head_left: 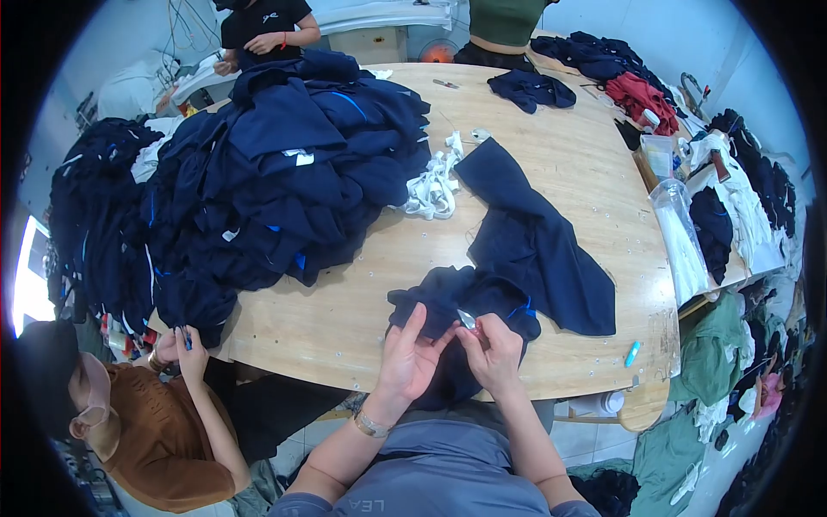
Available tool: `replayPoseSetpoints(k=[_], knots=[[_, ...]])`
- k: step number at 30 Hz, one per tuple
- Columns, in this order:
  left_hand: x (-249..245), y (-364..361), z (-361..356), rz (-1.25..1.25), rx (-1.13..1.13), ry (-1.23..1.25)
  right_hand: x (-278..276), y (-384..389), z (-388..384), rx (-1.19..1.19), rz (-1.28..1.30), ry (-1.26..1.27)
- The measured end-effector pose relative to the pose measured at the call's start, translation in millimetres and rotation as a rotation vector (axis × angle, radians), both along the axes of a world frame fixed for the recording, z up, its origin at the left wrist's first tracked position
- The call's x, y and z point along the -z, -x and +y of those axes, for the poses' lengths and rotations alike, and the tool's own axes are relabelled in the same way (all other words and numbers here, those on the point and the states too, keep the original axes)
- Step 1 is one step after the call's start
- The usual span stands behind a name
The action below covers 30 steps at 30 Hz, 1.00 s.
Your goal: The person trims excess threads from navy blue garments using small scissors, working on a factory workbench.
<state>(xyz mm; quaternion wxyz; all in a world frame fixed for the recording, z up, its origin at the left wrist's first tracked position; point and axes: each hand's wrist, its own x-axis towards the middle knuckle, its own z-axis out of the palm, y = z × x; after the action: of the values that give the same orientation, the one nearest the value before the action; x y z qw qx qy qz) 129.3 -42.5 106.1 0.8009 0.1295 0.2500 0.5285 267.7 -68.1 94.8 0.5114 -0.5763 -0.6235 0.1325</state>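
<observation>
A dark navy garment (pixel 551 250) lies across the table, its near part bunched up at the front edge. My left hand (pixel 409 353) is at this bunched part, palm turned up, with thumb and fingertips closing on the fabric. In my right hand (pixel 493 351) is a small metal snipping tool (pixel 466 319), held in a pinch with its blades against the cloth beside my left fingertips. A blue strip shows on the garment just right of my right hand.
A big heap of navy garments (pixel 284 164) covers the table's left side. White fabric scraps (pixel 433 185) lie mid-table, a teal marker (pixel 633 354) at right. A masked co-worker (pixel 164 422) sits at left; two people stand across the table (pixel 603 189).
</observation>
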Motion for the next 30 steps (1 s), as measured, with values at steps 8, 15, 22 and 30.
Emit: replayPoseSetpoints(k=[8,15,22,30], knots=[[0.6,-1.9,-4.0,0.016,-0.035,-0.038,-2.6,-0.8,-0.2,0.012,-0.214,-0.017],[5.2,-4.3,-7.8,0.113,-0.033,-0.132,-5.0,-3.5,-0.5,0.018,-0.264,-0.044],[6.8,-4.1,-10.4,0.076,-0.066,-0.143,-1.0,-5.3,0.5,0.034,-0.24,-0.094],[16.2,-3.5,-12.1,0.126,-0.07,-0.209,-5.1,-4.8,0.4,0.015,-0.314,-0.092]])
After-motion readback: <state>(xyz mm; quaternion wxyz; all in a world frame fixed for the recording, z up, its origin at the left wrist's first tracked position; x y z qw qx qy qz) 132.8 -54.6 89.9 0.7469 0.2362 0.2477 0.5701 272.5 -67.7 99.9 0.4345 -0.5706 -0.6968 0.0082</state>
